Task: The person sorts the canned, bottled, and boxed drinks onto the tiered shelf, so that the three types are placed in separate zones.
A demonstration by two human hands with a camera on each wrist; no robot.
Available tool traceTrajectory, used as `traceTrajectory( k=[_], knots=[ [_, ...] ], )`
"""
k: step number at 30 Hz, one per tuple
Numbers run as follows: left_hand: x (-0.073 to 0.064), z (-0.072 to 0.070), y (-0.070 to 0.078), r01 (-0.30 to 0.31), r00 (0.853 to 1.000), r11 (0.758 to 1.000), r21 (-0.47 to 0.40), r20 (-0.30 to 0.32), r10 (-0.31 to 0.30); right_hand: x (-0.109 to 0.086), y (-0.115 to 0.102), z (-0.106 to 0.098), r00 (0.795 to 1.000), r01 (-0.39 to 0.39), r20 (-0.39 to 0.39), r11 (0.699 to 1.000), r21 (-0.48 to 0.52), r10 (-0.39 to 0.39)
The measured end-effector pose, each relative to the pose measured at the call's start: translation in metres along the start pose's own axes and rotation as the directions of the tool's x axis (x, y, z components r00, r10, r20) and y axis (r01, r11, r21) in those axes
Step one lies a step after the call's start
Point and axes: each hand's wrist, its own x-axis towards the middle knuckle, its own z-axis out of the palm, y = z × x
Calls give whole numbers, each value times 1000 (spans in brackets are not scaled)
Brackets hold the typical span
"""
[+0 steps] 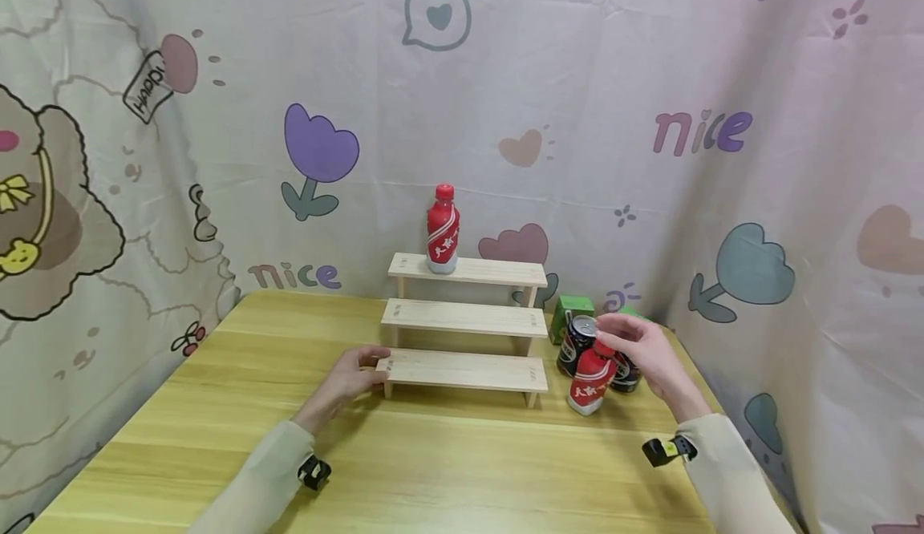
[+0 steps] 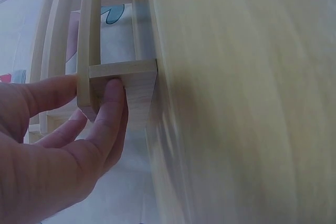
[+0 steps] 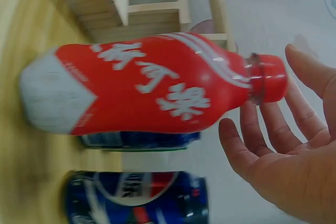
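Red btl (image 3: 147,85), R fingers (image 3: 237,149) wide nr cap (image 3: 274,78); L fingers (image 2: 107,114) pinch wooden rack (image 1: 462,370).

The left grip (image 2: 55,163) pinches a tiered wooden rack (image 2: 90,30).

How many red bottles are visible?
2: one red bottle on the top shelf, a second bottle near the right hand, in front of dark cans. Others may be hidden.

I can pass freely over the table (image 1: 462,470) before me; beyond the nearer red bottle (image 1: 591,383), dark cans (image 1: 574,349) block my right hand (image 1: 646,351)
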Motion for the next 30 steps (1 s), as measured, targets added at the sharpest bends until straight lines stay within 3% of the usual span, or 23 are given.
traceTrajectory(
  k=[16, 30],
  knots=[
    [2, 2, -4, -4, 1000, 1000, -10, -18, 3, -16, 30, 15, 991, -133, -4, 991, -7, 133],
    [2, 3, -5, -6, 1000, 1000, -26, -20, 6, -27, 44, 31, 993, -113, -18, 994, -1, 113]
  ],
)
